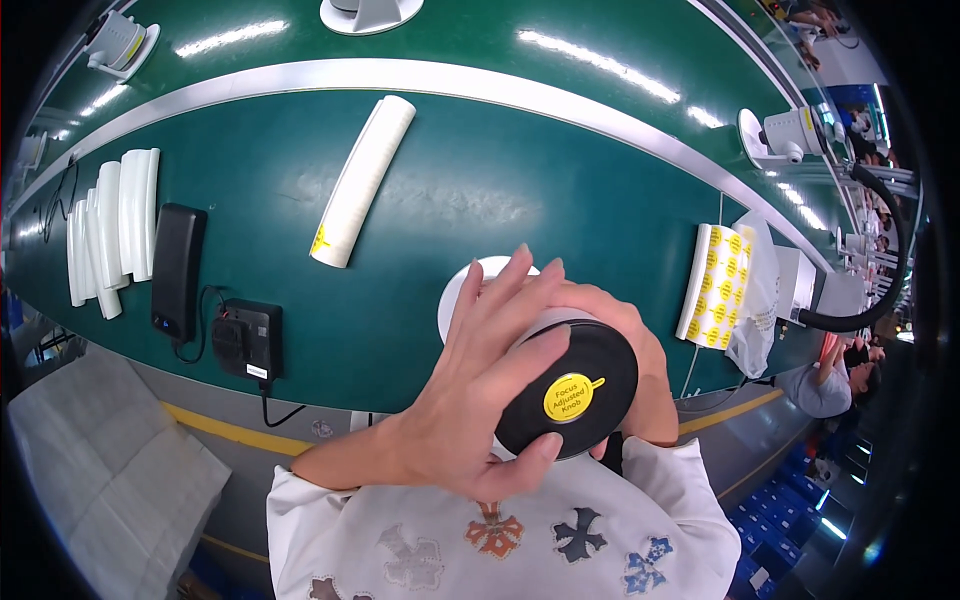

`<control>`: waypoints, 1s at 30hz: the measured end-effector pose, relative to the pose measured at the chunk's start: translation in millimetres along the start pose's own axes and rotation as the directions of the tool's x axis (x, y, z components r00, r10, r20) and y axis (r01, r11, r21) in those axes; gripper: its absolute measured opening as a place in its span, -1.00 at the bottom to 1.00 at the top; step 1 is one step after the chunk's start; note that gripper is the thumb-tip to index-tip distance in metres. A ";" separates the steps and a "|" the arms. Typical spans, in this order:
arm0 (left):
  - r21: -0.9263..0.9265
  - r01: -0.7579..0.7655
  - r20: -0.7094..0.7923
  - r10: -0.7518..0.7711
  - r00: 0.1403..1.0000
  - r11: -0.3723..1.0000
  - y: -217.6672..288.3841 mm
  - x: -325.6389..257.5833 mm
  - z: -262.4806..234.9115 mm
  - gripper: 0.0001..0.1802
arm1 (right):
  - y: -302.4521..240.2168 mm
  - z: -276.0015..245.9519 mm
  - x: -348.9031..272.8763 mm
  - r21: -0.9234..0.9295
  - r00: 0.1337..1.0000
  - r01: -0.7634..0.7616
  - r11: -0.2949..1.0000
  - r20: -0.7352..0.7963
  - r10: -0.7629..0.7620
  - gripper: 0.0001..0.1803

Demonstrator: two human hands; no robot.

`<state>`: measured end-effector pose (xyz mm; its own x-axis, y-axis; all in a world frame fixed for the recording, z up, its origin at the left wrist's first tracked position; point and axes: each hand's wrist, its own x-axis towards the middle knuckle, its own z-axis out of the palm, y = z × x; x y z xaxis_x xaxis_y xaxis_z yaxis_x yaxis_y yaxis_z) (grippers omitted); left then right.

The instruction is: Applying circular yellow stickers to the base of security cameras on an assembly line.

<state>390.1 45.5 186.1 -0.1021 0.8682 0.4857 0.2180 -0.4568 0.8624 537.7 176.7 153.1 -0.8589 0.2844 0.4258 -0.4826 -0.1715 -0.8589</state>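
Note:
Both hands hold a round device (585, 385) close to the camera; its black circular face carries a small yellow round sticker, and its body is white. My left hand (480, 385) wraps over its left side, thumb under the black face and fingers spread across the top. My right hand (640, 360) grips it from behind on the right, mostly hidden. A white round piece (460, 290) shows just beyond my fingers on the green bench (560, 200).
A long white strip with a yellow mark (362, 180) lies mid-bench. White curved parts (115, 235) are stacked far left beside a black flat box (178, 270) and a black plugged adapter (247, 338). A sheet of yellow stickers (722, 285) lies right. White camera-like units (785, 135) stand behind.

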 end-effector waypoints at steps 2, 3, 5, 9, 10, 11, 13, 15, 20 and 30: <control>-0.070 0.005 0.134 0.004 0.991 0.998 -4.1 1.6 -8.2 -0.20 | -3.5 0.3 3.0 -0.047 1.000 0.010 0.999 -0.006 -0.010 0.28; -0.068 0.000 0.134 0.010 0.991 0.998 -5.3 0.7 -10.3 -0.20 | -4.7 0.9 5.2 -0.070 1.000 0.017 0.997 -0.007 -0.017 0.28; -0.099 0.056 0.013 -0.055 0.998 0.994 -10.4 -2.7 -14.0 -0.15 | -7.3 1.8 10.3 -0.121 0.999 0.033 0.992 -0.004 -0.033 0.28; -0.276 0.153 -0.146 -0.199 0.969 0.949 -27.7 -6.6 -18.7 0.01 | -15.8 28.1 12.3 -0.003 0.917 0.165 0.986 -0.368 -0.154 0.28; -0.400 0.169 -0.103 -0.227 0.968 0.901 -30.2 -7.1 -24.3 0.11 | -22.8 32.4 9.9 -0.064 0.895 0.075 0.995 -0.436 -0.096 0.30; -0.392 0.149 -0.114 -0.208 0.971 0.908 -31.2 -4.2 -27.3 0.11 | -17.1 22.8 9.9 -0.201 0.903 0.220 0.955 -0.328 -0.277 0.31; -0.504 0.159 -0.029 -0.201 0.979 0.849 -28.2 -1.0 -31.2 0.15 | -23.1 28.3 9.1 -0.073 0.922 0.162 0.984 -0.344 -0.177 0.15; -0.533 0.169 -0.068 -0.241 0.968 0.829 -27.5 1.6 -31.0 0.24 | -41.0 41.9 11.9 0.195 0.871 0.144 0.970 -0.491 -0.030 0.18; -0.804 0.266 0.072 -0.357 0.931 0.531 -42.9 -13.6 -6.1 0.48 | -46.2 49.3 22.4 0.310 0.732 0.412 0.857 -0.672 -0.110 0.22; -0.879 0.466 0.394 -0.401 0.827 0.097 -32.1 2.3 5.7 0.38 | -55.9 50.7 42.7 0.168 0.815 0.101 0.981 -0.579 0.015 0.10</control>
<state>388.4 63.3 158.7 0.2109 0.9775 0.0000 -0.8801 0.1899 0.4352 519.4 150.5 233.7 -0.6085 0.7753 0.1692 -0.5889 -0.2983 -0.7511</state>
